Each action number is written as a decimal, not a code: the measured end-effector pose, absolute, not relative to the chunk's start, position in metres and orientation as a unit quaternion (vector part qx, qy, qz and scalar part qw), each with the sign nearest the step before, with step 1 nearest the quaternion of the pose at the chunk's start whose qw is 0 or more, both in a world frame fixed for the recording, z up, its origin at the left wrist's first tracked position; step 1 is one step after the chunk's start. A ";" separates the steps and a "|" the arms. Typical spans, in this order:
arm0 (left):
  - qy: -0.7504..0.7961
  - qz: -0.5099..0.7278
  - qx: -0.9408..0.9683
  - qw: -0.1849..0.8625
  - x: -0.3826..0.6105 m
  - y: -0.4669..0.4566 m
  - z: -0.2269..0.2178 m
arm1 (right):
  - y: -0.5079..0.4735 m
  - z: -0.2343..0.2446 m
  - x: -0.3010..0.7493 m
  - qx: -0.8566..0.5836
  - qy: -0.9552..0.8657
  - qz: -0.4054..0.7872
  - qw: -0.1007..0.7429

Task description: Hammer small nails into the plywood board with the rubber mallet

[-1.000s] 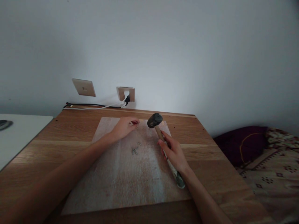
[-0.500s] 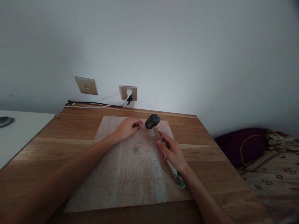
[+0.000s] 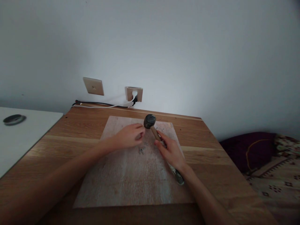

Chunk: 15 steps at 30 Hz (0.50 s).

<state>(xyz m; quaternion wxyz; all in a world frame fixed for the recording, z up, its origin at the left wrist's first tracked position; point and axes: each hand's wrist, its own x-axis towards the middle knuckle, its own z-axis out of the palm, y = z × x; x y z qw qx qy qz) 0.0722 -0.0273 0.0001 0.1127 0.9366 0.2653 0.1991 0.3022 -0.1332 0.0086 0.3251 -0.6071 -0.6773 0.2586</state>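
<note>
My right hand point(image 3: 170, 150) is wrapped around the wooden handle of a hammer point(image 3: 154, 132). The black hammer head point(image 3: 149, 121) is up over the far part of a pale wooden board point(image 3: 131, 184), and the handle slants down toward me. Beside the head, my left hand point(image 3: 131, 135) has its fingers curled together; what they hold, if anything, is hidden. Several small metal nails point(image 3: 141, 151) lie loose on the board, just below my left fingertips.
The board rests on a brown wooden table point(image 3: 208, 175) against a white wall. Cables point(image 3: 100, 104) run along the back edge to a wall socket point(image 3: 138, 93). At left is a white surface with a dark round object point(image 3: 14, 119); at right, patterned cloth point(image 3: 281, 181) and a purple one point(image 3: 255, 147).
The hammer head has shifted left across the board, closer to my left hand. My left hand has come slightly nearer to me, its fingers more drawn together. The view has turned a little left.
</note>
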 end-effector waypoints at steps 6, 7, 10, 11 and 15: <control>0.087 0.127 0.986 -0.059 0.089 -0.059 0.001 | -0.134 0.004 0.305 -0.613 -0.661 0.267 0.340; 0.086 0.131 0.985 -0.069 0.091 -0.060 0.001 | -0.134 0.003 0.306 -0.610 -0.661 0.265 0.346; 0.130 0.155 0.979 -0.030 0.089 -0.048 0.001 | -0.134 0.000 0.307 -0.603 -0.660 0.268 0.361; 0.168 0.172 0.971 0.003 0.085 -0.041 0.002 | -0.133 -0.001 0.308 -0.602 -0.656 0.274 0.363; 0.358 0.261 0.881 0.164 0.067 -0.009 -0.001 | -0.133 -0.003 0.310 -0.601 -0.642 0.305 0.365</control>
